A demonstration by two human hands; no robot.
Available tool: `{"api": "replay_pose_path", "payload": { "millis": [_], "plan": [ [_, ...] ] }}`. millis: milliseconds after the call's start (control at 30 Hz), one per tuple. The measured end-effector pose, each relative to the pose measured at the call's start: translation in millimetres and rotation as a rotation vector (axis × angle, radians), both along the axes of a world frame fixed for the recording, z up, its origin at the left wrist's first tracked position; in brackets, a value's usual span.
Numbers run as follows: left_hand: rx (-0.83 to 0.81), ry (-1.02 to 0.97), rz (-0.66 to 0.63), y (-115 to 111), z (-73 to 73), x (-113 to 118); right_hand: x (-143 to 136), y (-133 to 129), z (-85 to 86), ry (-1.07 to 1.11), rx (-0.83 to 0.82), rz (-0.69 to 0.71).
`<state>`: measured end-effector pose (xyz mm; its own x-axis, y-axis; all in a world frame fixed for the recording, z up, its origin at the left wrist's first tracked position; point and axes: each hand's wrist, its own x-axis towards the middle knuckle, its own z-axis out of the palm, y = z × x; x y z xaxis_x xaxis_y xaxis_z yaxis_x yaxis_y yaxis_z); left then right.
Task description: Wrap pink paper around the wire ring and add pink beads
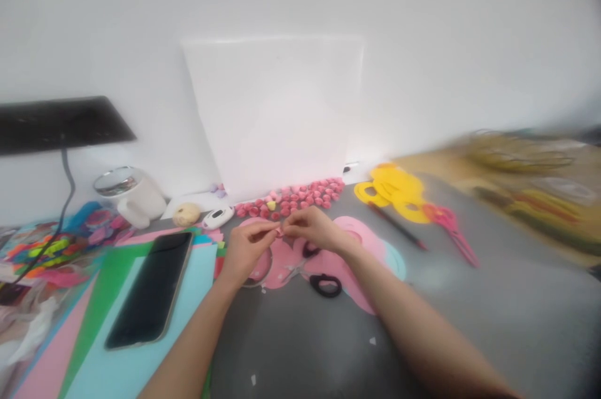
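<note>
My left hand [245, 253] and my right hand [313, 227] meet over the desk, both with fingers pinched together. Between their fingertips is a small pink paper piece [280, 232], mostly hidden by the fingers. Black-handled scissors [325, 285] lie just below my right hand, blades pointing left. Under and around the hands lie pink paper cutouts [277, 264], with more pink ones [361, 289] to the right. Behind the fingers, several small red-pink rolled paper flowers [305, 197] sit in rows, with one yellow piece [271, 205] among them.
A phone [150, 289] rests on coloured paper sheets [197, 286] at left. Behind it stand a white mug [136, 195] and a round beige object [186, 215]. Yellow cutouts [399, 186], a dark pencil [399, 227] and pink scissors [453, 230] lie right. A white sheet [282, 111] leans on the wall.
</note>
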<state>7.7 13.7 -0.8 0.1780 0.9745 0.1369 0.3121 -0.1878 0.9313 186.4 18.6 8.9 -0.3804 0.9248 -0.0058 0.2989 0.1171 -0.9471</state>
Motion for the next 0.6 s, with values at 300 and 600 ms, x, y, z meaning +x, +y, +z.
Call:
{"api": "replay_pose_path", "payload": {
  "millis": [300,600],
  "plan": [
    [0.007,0.002,0.014,0.7,-1.3,-0.1,0.1,2.2,-4.1,0.006,0.063,0.016],
    [-0.001,-0.011,-0.011,0.5,-1.1,-0.4,-2.5,-0.1,-1.9,-0.014,0.061,-0.014]
  ]
}}
